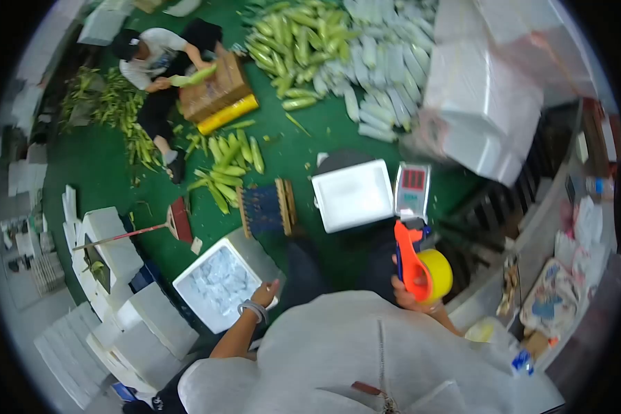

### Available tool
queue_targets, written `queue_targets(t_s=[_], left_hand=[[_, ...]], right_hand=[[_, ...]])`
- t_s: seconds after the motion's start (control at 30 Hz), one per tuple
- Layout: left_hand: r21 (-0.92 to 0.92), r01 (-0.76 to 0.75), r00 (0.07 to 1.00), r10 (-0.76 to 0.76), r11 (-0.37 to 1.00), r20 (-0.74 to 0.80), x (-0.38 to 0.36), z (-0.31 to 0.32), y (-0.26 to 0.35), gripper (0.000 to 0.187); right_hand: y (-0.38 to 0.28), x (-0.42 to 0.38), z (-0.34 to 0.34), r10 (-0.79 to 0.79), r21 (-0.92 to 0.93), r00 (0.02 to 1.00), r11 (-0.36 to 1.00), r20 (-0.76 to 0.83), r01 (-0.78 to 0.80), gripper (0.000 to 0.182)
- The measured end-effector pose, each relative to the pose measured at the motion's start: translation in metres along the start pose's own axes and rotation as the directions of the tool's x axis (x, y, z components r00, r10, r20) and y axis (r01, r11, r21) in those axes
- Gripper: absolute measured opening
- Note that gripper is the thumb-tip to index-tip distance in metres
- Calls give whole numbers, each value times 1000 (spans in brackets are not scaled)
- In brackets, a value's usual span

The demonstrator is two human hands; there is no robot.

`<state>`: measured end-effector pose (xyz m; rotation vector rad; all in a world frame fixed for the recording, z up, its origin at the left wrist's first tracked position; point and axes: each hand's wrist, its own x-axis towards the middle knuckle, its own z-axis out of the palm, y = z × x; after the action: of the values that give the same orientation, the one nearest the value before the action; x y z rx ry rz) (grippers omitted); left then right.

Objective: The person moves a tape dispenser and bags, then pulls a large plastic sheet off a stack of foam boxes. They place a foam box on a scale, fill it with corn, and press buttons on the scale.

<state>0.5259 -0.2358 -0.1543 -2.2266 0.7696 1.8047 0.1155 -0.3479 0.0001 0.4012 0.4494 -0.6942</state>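
My right hand (408,297) is wrapped round the handle of an orange tape dispenser (408,250) loaded with a thick yellow roll of tape (437,273). The dispenser points away from me, its front end overlapping the near end of a digital scale (412,188) with a red display. On the other side, my left hand (263,294) hovers at the near right rim of a white foam box (186,284), thumb apart from the partly hidden fingers. Clear plastic-wrapped packs (222,276) fill that box. Ahead of me sits a second white foam box (352,196), with a smooth white inside.
A low stool (265,208) stands ahead on the green floor. Piled corn cobs (293,38) and wrapped cobs (386,69) lie beyond. A seated person (160,58) handles a cob over a carton (217,88). Foam boxes (152,321) and a red dustpan (180,221) are at left.
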Motion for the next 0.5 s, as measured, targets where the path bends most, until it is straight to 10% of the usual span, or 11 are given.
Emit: queue_targets(t_s=[0.03,0.1,0.17,0.2,0.33,0.5], left_hand=[[361,-44,993,79,932,-83,-19,3,-2,75],[291,-192,960,240,937,-143,35,48,-105,72],[111,-353,934,357,929,-10,-12,3,-62,62],[286,-149,983,173,947,-60,-8,-5,-35,46],[434,-313,919,385,845,-86,-6,-32,-11,33],[200,-382,923,364,902,125,-80,-117,29,30]], right_hand=[[23,-1,-21,-115,157,993,980,-33,119,49],[55,-10,-32,-266,218,941,926,-207,310,47],[76,-18,-55,-393,155,886,886,-246,436,45],[76,-18,-70,-486,50,820,851,-302,523,43],[80,-21,-161,-649,-312,601,757,-466,575,35],[132,-17,-259,-608,-173,569,752,-554,635,23]])
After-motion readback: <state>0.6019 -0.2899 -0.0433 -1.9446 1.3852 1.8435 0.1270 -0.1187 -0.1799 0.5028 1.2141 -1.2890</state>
